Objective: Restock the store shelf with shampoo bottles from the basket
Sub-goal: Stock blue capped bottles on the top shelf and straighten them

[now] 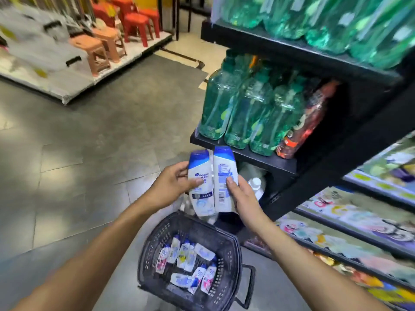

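Grey floor tiles (pixel 89 135) fill the left half of a shop aisle, and along the far left edge runs a low pale platform (pixel 74 84) carrying clear storage boxes with black handles (pixel 45 48), blurred, and a row of plastic stools (pixel 107 43), orange nearer and red farther back.

Moving right, the left hand (pixel 173 185) is closed around a white shampoo bottle with a blue cap (pixel 200 182), thumb across its printed front and fingers behind its left side. Touching it on the right is a second white shampoo bottle (pixel 224 179), turned so its back label and barcode face up; the right hand (pixel 243 196) grips this one, thumb pressed on the label and palm under its right edge. Both bottles are held upright, caps uppermost, side by side just in front of the edge of a black shelf board.

Below the hands, on the floor, stands a black perforated basket (pixel 157 248) with a handle folded down at its right side. In it lie more small shampoo bottles (pixel 188 263), white with blue or pink markings, scattered flat across the bottom.

Farther right rises the black shelf unit (pixel 336 149). Its middle board carries green transparent bottles (pixel 242 108) packed in a row, with a dark red bottle (pixel 305 122) at their right end. The board above holds more green bottles (pixel 325 21), blurred. Under the middle board a white-capped bottle (pixel 254 182) shows behind the right hand. Along the right edge, lower shelves hold colourful packets (pixel 359 221), too smeared to read.
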`<act>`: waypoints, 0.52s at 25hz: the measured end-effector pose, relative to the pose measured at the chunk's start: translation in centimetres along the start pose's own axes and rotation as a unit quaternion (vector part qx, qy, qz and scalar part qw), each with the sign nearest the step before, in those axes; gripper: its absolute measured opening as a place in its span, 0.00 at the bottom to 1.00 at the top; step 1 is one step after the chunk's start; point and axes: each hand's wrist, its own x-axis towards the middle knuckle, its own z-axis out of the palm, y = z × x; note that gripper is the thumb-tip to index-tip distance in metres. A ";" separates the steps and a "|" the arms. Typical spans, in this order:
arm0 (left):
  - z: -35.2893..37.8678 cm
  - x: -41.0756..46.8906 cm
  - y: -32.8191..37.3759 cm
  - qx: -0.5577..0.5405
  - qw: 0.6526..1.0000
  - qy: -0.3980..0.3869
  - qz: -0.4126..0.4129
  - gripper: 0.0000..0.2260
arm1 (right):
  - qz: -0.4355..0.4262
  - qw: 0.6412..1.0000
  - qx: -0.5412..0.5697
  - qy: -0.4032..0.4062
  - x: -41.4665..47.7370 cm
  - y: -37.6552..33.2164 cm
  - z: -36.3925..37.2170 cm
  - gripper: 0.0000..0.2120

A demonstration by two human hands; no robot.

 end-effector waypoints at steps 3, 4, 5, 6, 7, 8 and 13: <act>5.3 -0.3 4.3 0.005 0.999 -0.027 0.042 0.15 | -0.025 0.999 0.030 0.030 -2.7 -3.9 -4.5 0.23; 7.4 -0.5 5.8 0.013 0.998 -0.036 0.055 0.15 | -0.030 0.998 0.042 0.039 -3.7 -5.2 -6.4 0.24; 9.6 -0.7 7.4 0.023 0.996 -0.047 0.069 0.14 | -0.040 0.996 0.059 0.049 -4.8 -6.3 -8.4 0.25; 11.9 -0.9 8.9 0.032 0.994 -0.061 0.084 0.14 | -0.052 0.995 0.070 0.058 -5.9 -7.3 -10.5 0.25; 14.1 -1.2 10.3 0.039 0.992 -0.072 0.098 0.13 | -0.059 0.993 0.076 0.069 -7.1 -8.3 -12.6 0.27; 16.4 -1.5 11.6 0.045 0.989 -0.080 0.112 0.13 | -0.068 0.991 0.082 0.078 -8.4 -9.6 -14.6 0.29; 26.5 -2.4 17.6 0.070 0.974 -0.128 0.174 0.14 | -0.105 0.983 0.109 0.107 -14.2 -14.9 -23.7 0.28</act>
